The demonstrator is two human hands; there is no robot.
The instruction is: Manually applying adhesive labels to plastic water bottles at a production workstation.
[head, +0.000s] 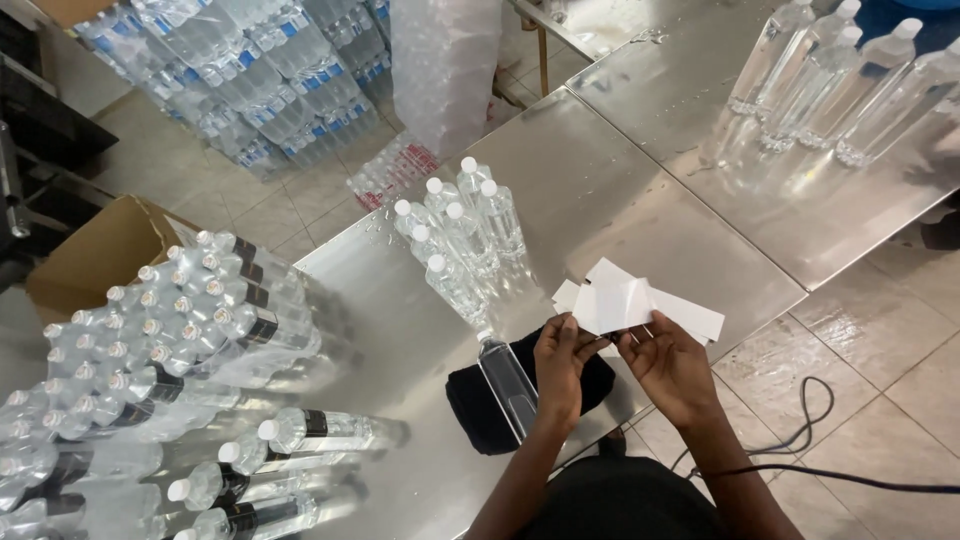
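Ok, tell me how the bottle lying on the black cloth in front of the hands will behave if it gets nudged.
The clear bottle lies on its side on the black cloth, so it could roll, though the soft cloth probably slows it. It looks filled, so likely fairly heavy for its size. Its smooth plastic may be slippery. Both the left hand and right hand hold white labels, not the bottle.

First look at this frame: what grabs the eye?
At centre, both hands, left hand and right hand, hold a fan of white label strips over a steel table, with one clear bottle lying on a black cloth just below them. A dense block of capped bottles fills the left side, a small unlabelled cluster stands mid-table, and another row stands top right.
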